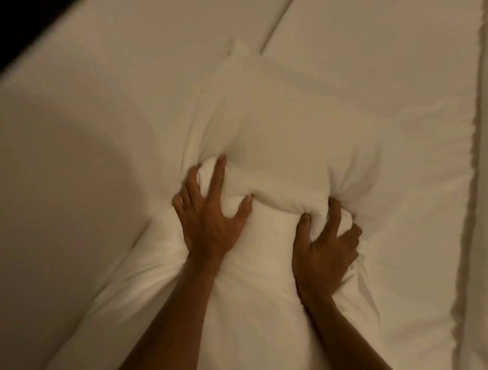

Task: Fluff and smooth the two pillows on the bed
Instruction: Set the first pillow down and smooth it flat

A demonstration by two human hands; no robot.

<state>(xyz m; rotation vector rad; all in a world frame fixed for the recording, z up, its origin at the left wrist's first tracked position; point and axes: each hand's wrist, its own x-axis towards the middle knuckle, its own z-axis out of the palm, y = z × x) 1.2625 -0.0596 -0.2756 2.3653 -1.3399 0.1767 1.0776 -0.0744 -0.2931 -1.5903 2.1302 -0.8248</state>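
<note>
Pillow lies mid-bed, well in from the left edge. My left hand and right hand each clutch bunched folds at its near end. I judge this is fluffing. Next I'd let go and smooth it flat.

Left hand: we lose its outer fingertips behind the bulging pillow.
Right hand: fingertips buried in the pillow's fold.
Forearms: cut off below the pillow.
</note>
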